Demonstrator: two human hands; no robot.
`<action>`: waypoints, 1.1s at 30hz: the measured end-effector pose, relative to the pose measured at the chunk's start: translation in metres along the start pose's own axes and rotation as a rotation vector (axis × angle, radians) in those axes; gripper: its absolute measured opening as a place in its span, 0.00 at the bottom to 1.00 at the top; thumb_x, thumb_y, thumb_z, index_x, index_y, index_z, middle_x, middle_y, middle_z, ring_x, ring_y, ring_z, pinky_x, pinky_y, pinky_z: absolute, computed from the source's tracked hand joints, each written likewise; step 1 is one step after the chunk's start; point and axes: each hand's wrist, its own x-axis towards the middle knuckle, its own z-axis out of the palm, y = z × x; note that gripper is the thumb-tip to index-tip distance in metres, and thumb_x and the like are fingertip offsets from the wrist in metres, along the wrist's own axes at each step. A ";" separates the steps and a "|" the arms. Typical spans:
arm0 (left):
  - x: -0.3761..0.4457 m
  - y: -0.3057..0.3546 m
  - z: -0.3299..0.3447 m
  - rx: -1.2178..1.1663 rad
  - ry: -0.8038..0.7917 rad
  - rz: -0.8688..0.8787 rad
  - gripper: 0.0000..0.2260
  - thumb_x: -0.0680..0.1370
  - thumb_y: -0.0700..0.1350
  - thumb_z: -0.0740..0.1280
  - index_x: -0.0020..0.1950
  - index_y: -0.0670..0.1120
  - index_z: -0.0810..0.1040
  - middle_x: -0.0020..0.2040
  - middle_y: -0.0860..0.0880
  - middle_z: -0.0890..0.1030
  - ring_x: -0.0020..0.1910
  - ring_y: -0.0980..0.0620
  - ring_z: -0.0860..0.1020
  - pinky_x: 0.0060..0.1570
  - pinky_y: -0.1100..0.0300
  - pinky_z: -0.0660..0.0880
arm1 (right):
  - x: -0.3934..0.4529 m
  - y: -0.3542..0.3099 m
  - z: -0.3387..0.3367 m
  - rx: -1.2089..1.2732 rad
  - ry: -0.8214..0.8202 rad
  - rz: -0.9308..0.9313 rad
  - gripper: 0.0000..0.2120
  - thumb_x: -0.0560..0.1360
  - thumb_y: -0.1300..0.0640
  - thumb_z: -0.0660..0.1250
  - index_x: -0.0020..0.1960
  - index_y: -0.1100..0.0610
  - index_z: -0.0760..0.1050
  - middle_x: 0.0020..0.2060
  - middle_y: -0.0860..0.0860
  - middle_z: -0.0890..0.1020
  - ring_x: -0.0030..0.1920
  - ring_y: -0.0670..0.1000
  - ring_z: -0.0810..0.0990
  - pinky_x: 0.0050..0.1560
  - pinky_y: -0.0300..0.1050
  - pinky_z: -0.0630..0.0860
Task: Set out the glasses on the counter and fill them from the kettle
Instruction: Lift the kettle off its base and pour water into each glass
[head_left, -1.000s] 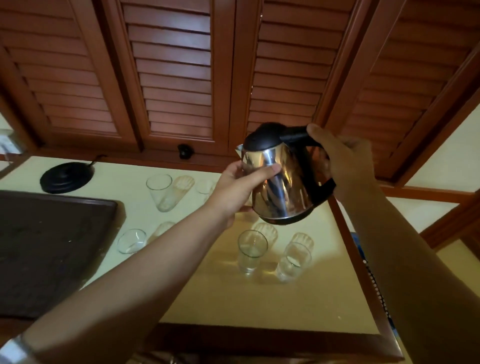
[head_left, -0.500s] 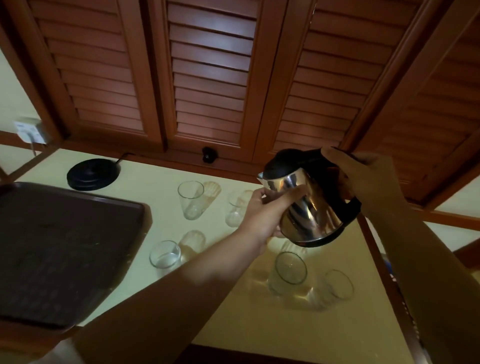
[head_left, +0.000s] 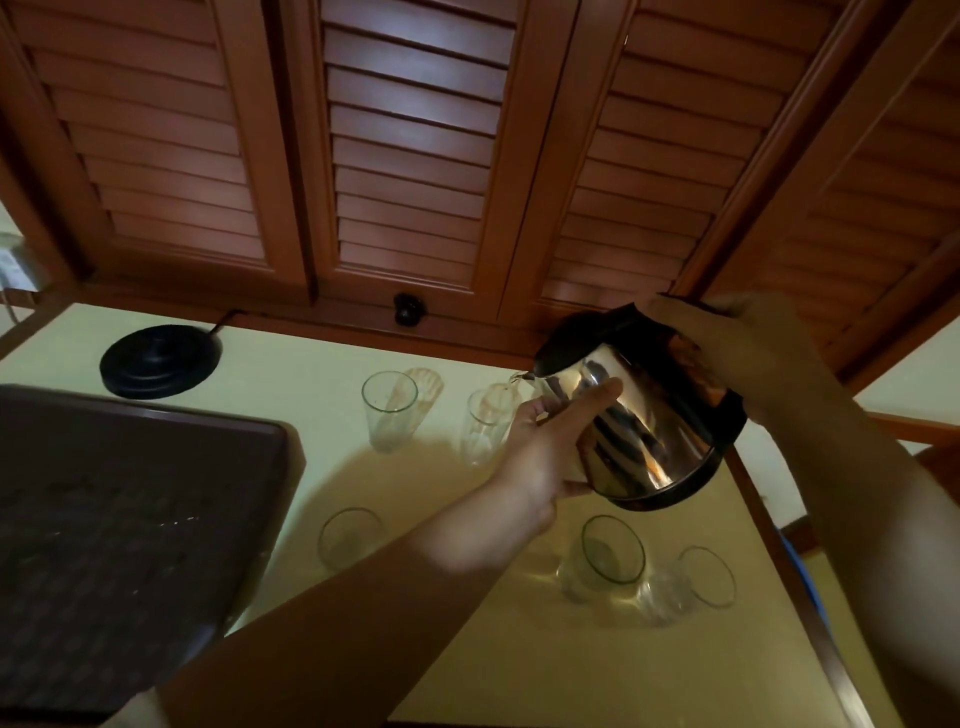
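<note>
Home kitchen: cream counter (head_left: 322, 395), louvered wood cabinet doors (head_left: 415, 145), kettle base (head_left: 161, 359), drinking glasses (head_left: 388, 410).

A single wide-angle camera worn on the head looks forward and steeply down over the pale yellow bench (head_left: 291, 410), close above it. It faces the brown louvred wooden cabinet doors (head_left: 415, 156) at the back, whose lines bow outward. Both forearms enter from the lower edge.
</note>
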 end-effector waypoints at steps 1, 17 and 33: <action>0.000 0.001 -0.001 -0.008 0.000 -0.008 0.32 0.72 0.56 0.81 0.70 0.47 0.75 0.61 0.45 0.85 0.54 0.49 0.84 0.56 0.37 0.85 | -0.001 -0.002 0.001 -0.011 0.005 -0.002 0.18 0.70 0.42 0.78 0.26 0.48 0.81 0.21 0.43 0.79 0.21 0.39 0.76 0.33 0.41 0.71; -0.003 0.002 -0.007 0.012 -0.105 -0.006 0.35 0.72 0.58 0.80 0.74 0.48 0.73 0.65 0.47 0.82 0.57 0.50 0.81 0.62 0.39 0.82 | -0.013 -0.018 0.007 -0.128 0.022 -0.041 0.21 0.72 0.43 0.77 0.21 0.43 0.80 0.18 0.42 0.76 0.19 0.39 0.75 0.32 0.40 0.70; -0.001 0.005 -0.005 0.008 -0.106 -0.020 0.37 0.70 0.60 0.81 0.73 0.48 0.74 0.65 0.47 0.82 0.59 0.50 0.81 0.61 0.41 0.82 | -0.004 -0.010 0.001 -0.217 0.035 -0.080 0.25 0.61 0.30 0.75 0.35 0.54 0.84 0.26 0.48 0.84 0.28 0.45 0.83 0.40 0.49 0.81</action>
